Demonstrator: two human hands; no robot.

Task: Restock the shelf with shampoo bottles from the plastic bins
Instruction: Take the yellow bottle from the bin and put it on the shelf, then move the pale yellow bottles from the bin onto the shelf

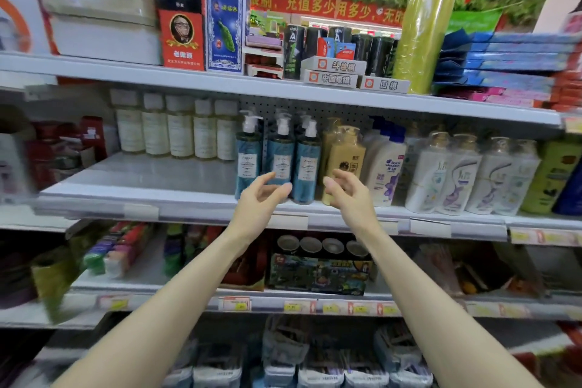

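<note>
Three blue pump shampoo bottles stand upright at the front of the white middle shelf. My left hand hovers just in front of the middle blue bottle, fingers loosely spread, holding nothing. My right hand is raised in front of a gold bottle, fingers relaxed and empty. Neither hand clearly touches a bottle. No plastic bin is in view.
White and purple shampoo bottles fill the shelf to the right. Pale bottles line the back left, with bare shelf in front of them. Boxes and cans crowd the shelf above; packaged goods sit on the shelves below.
</note>
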